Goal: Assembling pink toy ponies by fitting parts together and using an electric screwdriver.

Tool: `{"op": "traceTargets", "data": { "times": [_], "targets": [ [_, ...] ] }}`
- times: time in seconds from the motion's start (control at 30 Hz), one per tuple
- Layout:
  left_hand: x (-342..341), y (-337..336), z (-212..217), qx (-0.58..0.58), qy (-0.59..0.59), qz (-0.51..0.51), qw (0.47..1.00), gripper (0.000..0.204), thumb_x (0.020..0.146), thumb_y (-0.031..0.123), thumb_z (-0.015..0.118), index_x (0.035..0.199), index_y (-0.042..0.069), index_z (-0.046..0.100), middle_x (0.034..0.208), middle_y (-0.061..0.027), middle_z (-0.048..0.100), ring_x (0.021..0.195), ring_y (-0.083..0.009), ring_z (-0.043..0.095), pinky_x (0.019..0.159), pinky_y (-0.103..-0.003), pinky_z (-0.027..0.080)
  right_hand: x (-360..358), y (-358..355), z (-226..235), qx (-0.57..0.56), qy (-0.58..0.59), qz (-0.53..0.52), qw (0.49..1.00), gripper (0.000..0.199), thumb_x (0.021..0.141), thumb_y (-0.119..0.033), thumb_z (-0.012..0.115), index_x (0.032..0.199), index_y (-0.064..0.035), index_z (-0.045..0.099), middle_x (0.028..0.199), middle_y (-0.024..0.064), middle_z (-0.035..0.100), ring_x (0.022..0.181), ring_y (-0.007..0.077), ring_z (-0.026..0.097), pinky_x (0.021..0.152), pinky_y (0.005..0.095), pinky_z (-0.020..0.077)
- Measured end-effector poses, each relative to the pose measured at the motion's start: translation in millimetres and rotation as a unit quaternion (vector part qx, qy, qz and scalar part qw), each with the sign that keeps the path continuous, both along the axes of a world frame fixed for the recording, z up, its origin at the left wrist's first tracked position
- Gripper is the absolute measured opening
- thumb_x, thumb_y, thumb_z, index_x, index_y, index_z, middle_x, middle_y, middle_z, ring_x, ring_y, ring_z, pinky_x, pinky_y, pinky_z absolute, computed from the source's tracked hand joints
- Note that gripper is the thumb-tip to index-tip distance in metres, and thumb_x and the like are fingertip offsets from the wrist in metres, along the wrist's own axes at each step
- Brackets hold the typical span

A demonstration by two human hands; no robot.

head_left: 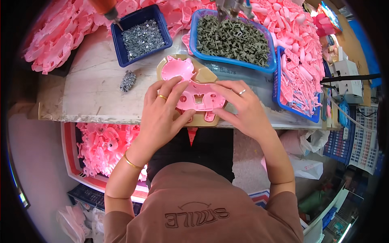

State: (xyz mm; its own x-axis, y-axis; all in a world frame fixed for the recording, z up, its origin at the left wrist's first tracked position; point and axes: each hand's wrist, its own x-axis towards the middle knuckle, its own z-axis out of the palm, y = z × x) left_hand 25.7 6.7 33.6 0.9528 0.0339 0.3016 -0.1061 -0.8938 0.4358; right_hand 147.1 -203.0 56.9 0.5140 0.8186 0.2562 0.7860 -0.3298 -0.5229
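Observation:
A pink molded plastic shell (198,92), hollow with a round bowl-like end at the upper left, lies in a tan fixture (207,75) at the table's front edge. My left hand (164,103) grips its left part, fingers over the upper side and thumb at the lower edge. On the right end, my right hand (239,103) pinches the shell between fingers at the upper edge and thumb below. What lies under the fingertips is hidden.
Behind are a dark blue tray of screws (144,40), a blue basket of grey-green small parts (233,40) and pink part heaps (293,28). A hanging driver (106,10) points toward the screws. A screw-covered clump (128,81) lies left; a blue basket (300,87) of pink pieces stands right.

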Motion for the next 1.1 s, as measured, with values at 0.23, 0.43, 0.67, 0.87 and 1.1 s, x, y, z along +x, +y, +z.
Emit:
{"op": "traceTargets", "data": {
  "times": [0.23, 0.43, 0.67, 0.87, 1.1],
  "targets": [
    [9.3, -2.1, 1.3, -0.050, -0.012, -0.047, 0.998, 0.064, 0.080, 0.024, 0.073, 0.137, 0.005, 0.051, 0.135, -0.0139, 0.054, 0.125, -0.0352, 0.048, 0.107, -0.046, 0.038, -1.1, 1.2, 6.2, -0.039, -0.049, 0.010, 0.998, 0.052, 0.076, -0.018, 0.077, 0.125, -0.0069, 0.062, 0.118, 0.0092, 0.064, 0.102, 0.0308, 0.061, 0.089, 0.0401, 0.0506],
    [11.3, -4.1, 2.9, -0.047, 0.003, -0.040, 0.998, 0.063, 0.080, 0.021, 0.075, 0.137, 0.004, 0.053, 0.139, -0.0138, 0.054, 0.127, -0.0349, 0.049, 0.108, -0.045, 0.037, -1.0, 2.3, -0.4, -0.035, -0.049, -0.007, 0.998, 0.052, 0.076, -0.018, 0.077, 0.124, -0.0065, 0.062, 0.114, 0.0096, 0.066, 0.097, 0.0299, 0.062, 0.087, 0.0396, 0.0516],
    [8.4, -6.0, -0.2, 0.028, 0.021, -0.030, 0.999, 0.061, 0.082, 0.026, 0.072, 0.137, 0.006, 0.054, 0.142, -0.0103, 0.053, 0.130, -0.0329, 0.047, 0.113, -0.047, 0.033, 5.7, 1.1, 3.3, -0.024, -0.024, 0.017, 0.999, 0.042, 0.077, -0.017, 0.077, 0.117, -0.0077, 0.067, 0.106, 0.0094, 0.068, 0.097, 0.0279, 0.063, 0.083, 0.0388, 0.0513],
    [7.6, -5.9, -4.6, 0.034, 0.016, -0.027, 0.999, 0.056, 0.084, 0.030, 0.071, 0.132, 0.005, 0.057, 0.141, -0.0099, 0.054, 0.130, -0.0333, 0.047, 0.114, -0.047, 0.032, 80.1, -29.1, -3.7, 0.035, -0.068, -0.205, 0.976, 0.018, 0.087, -0.005, 0.065, 0.104, -0.0055, 0.070, 0.097, 0.0111, 0.068, 0.085, 0.0261, 0.067, 0.074, 0.0366, 0.0525],
    [8.5, -4.1, -3.4, 0.034, 0.020, -0.036, 0.999, 0.056, 0.083, 0.031, 0.072, 0.130, 0.004, 0.057, 0.142, -0.0103, 0.053, 0.130, -0.0336, 0.046, 0.113, -0.047, 0.033, 134.9, -36.4, -15.5, -0.005, -0.114, -0.197, 0.974, 0.015, 0.089, -0.008, 0.065, 0.103, -0.0047, 0.069, 0.093, 0.0089, 0.067, 0.082, 0.0214, 0.064, 0.073, 0.0328, 0.0499]
  ]
}}
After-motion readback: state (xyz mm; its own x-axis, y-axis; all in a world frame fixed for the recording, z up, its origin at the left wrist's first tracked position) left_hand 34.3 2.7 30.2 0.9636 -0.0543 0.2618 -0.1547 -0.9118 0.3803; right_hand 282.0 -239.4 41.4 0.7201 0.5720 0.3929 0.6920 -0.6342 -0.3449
